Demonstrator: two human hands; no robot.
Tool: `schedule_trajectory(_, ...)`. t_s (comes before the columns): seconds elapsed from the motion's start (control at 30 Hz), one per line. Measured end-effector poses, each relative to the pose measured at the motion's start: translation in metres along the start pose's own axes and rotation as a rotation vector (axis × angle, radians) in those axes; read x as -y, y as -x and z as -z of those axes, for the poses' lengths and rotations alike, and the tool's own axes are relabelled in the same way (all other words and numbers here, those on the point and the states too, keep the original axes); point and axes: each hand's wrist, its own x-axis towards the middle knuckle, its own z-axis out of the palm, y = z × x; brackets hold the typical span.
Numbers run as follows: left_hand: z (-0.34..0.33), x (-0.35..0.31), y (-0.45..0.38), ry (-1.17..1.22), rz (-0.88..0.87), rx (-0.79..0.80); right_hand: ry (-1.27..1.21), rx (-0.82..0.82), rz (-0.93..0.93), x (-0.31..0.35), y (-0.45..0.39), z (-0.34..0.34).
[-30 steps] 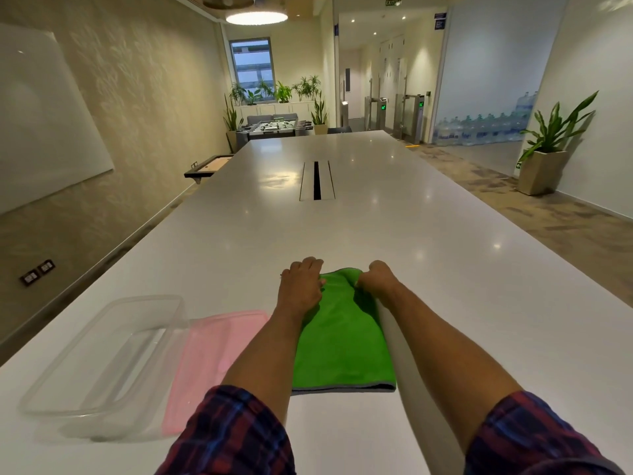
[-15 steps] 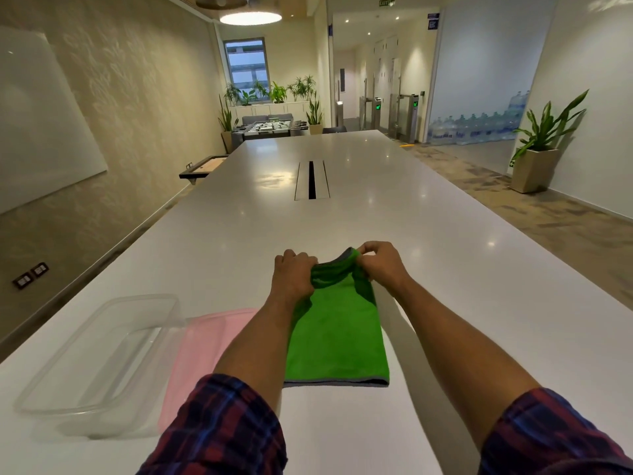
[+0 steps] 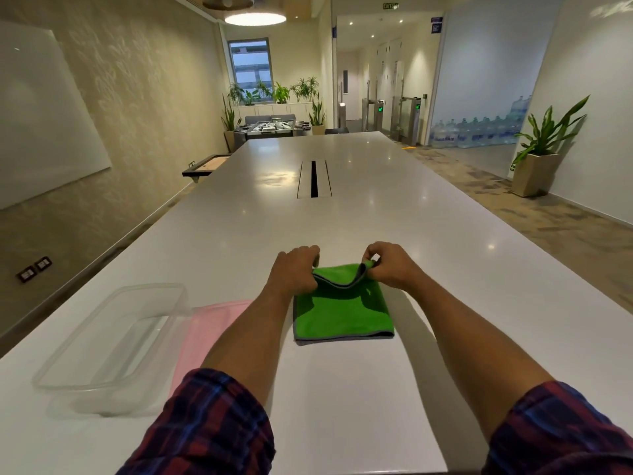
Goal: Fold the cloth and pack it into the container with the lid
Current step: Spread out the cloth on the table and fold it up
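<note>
- Clear container [image 3: 113, 341] at far left on the bench [image 3: 428, 241], open top, empty; no clear lid seen beside it.
- Pink cloth [image 3: 209, 330] just right of it, one edge touching or tucked under the container wall; can't tell which. Leave alone for now.
- Left hand [image 3: 294, 272]: grip pinched shut on the far-left corner of the green cloth [image 3: 342, 313], corner lifted off the bench.
- Green cloth: centre of bench, already folded to a strip; near edge flat, far edge raised and curling toward the body.
- Right hand [image 3: 387, 269]: grip closed on the far-right corner, same height as left.
- Step in hand, by the look: fold far half over near half.
- Keep both corners level, pull toward body at equal speed, else skewed fold.
- Land far edge flush on the grey-trimmed near edge; press the crease flat before release.
- Check folded footprint fits the container.
</note>
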Motion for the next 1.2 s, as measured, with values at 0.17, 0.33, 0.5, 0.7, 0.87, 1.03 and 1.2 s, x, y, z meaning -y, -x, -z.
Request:
schedule_trajectory(0.17, 0.009, -0.001, 0.006, 0.085, 0.022, 0.341, 0.082, 0.286, 0.016, -0.008, 0.012, 0.019)
schedule_trajectory(0.33, 0.019, -0.003, 0.007, 0.086, 0.035, 0.601, 0.064, 0.514, -0.058, -0.008, 0.017, 0.023)
schedule_trajectory(0.5, 0.019, -0.014, 0.012, 0.076, 0.072, 0.794, 0.195, 0.682, -0.144, -0.008, 0.023, 0.021)
schedule_trajectory(0.7, 0.016, -0.027, 0.023, 0.100, 0.158, 0.914, 0.258, 0.715, -0.183, 0.003, 0.024, 0.023)
schedule_trajectory(0.87, 0.006, -0.028, 0.024, 0.207, 0.150, 0.158, 0.192, 0.173, 0.011, 0.007, 0.024, 0.005)
schedule_trajectory(1.03, -0.033, -0.050, 0.039, 0.099, 0.113, -0.125, 0.398, 0.250, -0.024, 0.000, 0.028, -0.046)
schedule_trajectory(1.2, -0.078, -0.043, 0.057, 0.057, 0.203, -0.002, 0.504, 0.246, -0.001, -0.015, 0.042, -0.068)
